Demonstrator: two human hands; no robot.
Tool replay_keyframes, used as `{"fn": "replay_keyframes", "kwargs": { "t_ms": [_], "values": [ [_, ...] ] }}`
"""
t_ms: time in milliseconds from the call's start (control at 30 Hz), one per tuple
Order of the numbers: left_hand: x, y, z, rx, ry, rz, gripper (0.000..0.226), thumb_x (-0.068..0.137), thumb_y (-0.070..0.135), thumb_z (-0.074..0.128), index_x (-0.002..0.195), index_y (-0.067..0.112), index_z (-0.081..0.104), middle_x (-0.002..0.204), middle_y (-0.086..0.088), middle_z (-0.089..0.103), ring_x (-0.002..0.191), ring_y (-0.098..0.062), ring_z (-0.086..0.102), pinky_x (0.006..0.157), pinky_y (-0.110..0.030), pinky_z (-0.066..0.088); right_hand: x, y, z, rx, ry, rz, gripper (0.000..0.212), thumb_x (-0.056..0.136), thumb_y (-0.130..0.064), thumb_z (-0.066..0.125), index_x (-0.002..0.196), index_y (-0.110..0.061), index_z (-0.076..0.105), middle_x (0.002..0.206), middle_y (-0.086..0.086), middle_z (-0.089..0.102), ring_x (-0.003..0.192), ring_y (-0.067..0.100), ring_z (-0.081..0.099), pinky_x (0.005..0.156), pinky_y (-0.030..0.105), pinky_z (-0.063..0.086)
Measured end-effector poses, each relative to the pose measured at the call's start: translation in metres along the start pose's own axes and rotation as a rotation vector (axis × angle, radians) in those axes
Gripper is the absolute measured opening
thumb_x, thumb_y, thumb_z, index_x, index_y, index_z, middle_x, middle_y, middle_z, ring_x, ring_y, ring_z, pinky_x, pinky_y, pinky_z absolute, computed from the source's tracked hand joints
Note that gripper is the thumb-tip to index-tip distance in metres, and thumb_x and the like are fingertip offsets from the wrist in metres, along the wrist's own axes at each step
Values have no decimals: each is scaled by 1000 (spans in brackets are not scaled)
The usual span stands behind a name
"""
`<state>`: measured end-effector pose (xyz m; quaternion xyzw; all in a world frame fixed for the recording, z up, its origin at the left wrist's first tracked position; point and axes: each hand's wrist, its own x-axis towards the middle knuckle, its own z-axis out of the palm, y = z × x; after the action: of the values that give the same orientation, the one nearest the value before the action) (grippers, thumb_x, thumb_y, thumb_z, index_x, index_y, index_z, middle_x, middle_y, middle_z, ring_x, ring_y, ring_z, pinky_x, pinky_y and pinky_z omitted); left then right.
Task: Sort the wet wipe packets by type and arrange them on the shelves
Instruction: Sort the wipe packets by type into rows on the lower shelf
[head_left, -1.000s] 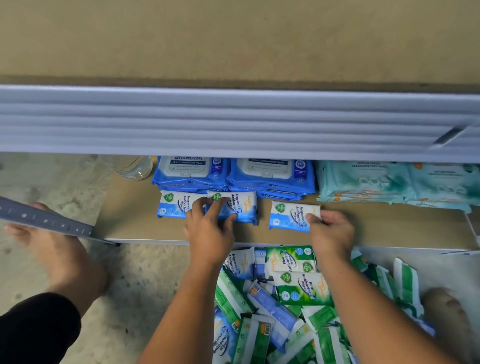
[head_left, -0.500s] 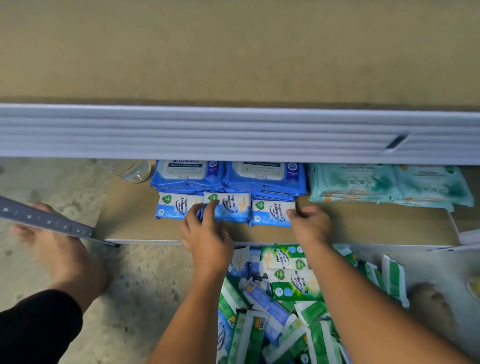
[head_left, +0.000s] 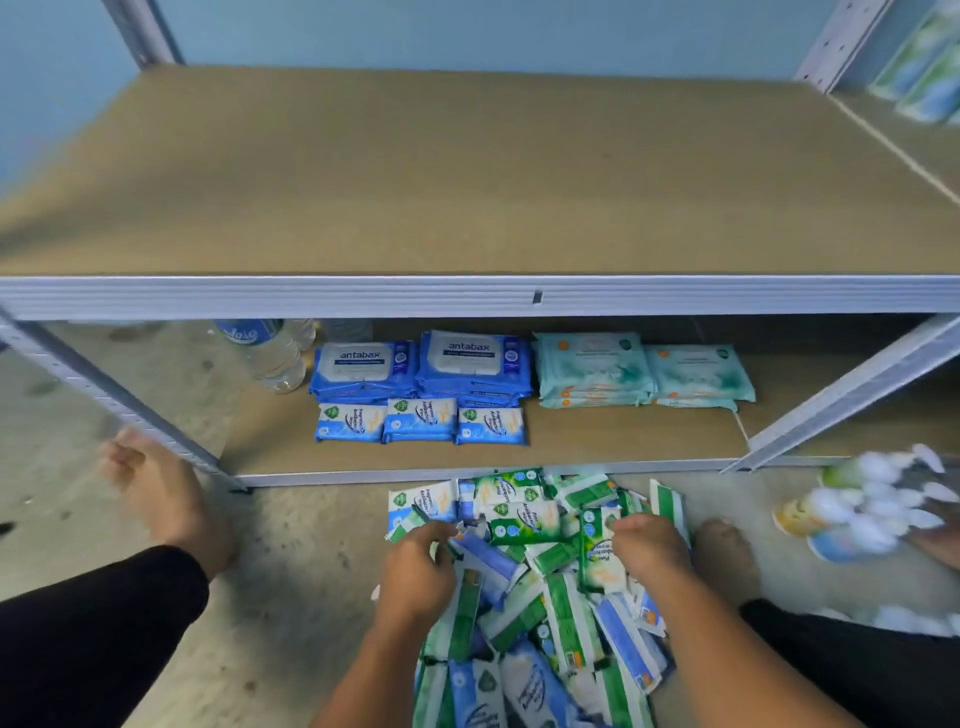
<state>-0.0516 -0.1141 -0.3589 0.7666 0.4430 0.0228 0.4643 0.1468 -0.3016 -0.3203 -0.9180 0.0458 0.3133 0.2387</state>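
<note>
Head view: mixed pile (head_left: 540, 597) of green and blue wipe packets on floor, just before lower shelf (head_left: 623, 441).
Left hand (head_left: 415, 564): on pile's left, fingers curled among packets; grip cannot be told.
Right hand (head_left: 644, 545): on pile's right, fingers curled, tips hidden; grip unclear.
Shelf front: three small blue packets (head_left: 421, 423) side by side.
Behind: blue antabax stacks (head_left: 421, 364), teal stacks (head_left: 644, 371) to their right.

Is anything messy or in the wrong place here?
Yes. The green and blue packets lie jumbled in an unsorted heap on the floor. A water bottle sits beside the neatly stacked blue packs, though it is no wipe packet.
</note>
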Motion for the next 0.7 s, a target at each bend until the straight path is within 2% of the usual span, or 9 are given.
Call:
{"fn": "replay_keyframes", "kwargs": {
  "t_ms": [133, 233, 333, 400, 467, 533, 633, 700],
  "values": [
    [-33, 3, -1, 195, -109, 74, 36, 95, 15, 53, 126, 27, 64, 132, 6, 61, 119, -17, 59, 95, -28, 47, -23, 41, -6, -69, -26, 4, 23, 84, -1, 56, 95, -4, 76, 96, 13, 74, 91, 32, 69, 81, 39, 59],
    [-42, 0, 5, 356, -178, 115, 42, 98, 26, 50, 140, 28, 54, 143, 5, 53, 129, -18, 50, 101, -30, 43, -25, 75, -2, -134, -34, 3, 22, 86, -5, 57, 95, -5, 77, 99, 9, 74, 96, 30, 69, 82, 34, 57],
    [-34, -5, 17, 518, -222, 159, 55, 96, 30, 49, 150, 26, 41, 153, 3, 41, 139, -20, 37, 109, -35, 40, -20, 99, 8, -142, -13, 66, 17, 86, -14, 62, 92, -7, 76, 97, 10, 75, 90, 30, 70, 78, 33, 57],
    [-24, -6, 24, 602, -236, 179, 59, 98, 29, 45, 155, 27, 31, 161, -1, 29, 148, -23, 24, 116, -40, 33, -20, 104, 13, -145, 85, 84, 11, 85, -20, 66, 83, -10, 70, 92, 11, 74, 79, 30, 66, 70, 30, 54],
    [-11, -6, 30, 669, -269, 214, 61, 101, 27, 42, 158, 29, 23, 166, -3, 17, 153, -25, 11, 121, -45, 24, -12, 105, 18, -109, 254, 73, 11, 85, -20, 68, 82, -12, 61, 93, 15, 69, 75, 28, 57, 67, 31, 48],
    [4, -7, 33, 751, -317, 249, 63, 101, 28, 42, 159, 30, 18, 168, -2, 9, 155, -26, 2, 122, -46, 18, -1, 104, 24, -85, 356, 64, 25, 85, -28, 70, 98, -10, 59, 103, 19, 64, 86, 34, 59, 76, 38, 52],
    [20, -9, 40, 877, -398, 265, 70, 98, 28, 47, 160, 27, 14, 168, -3, 6, 155, -26, -2, 123, -47, 14, 20, 104, 31, -144, 287, 109, 65, 83, -46, 70, 132, -9, 50, 130, 20, 56, 115, 40, 57, 94, 45, 51],
    [26, -8, 45, 930, -446, 252, 79, 93, 26, 53, 160, 24, 12, 167, -2, 7, 155, -25, -2, 124, -46, 13, 27, 102, 33, -134, 269, 126, 78, 81, -51, 72, 140, -10, 43, 137, 19, 52, 122, 40, 54, 99, 47, 49]
  ]
}}
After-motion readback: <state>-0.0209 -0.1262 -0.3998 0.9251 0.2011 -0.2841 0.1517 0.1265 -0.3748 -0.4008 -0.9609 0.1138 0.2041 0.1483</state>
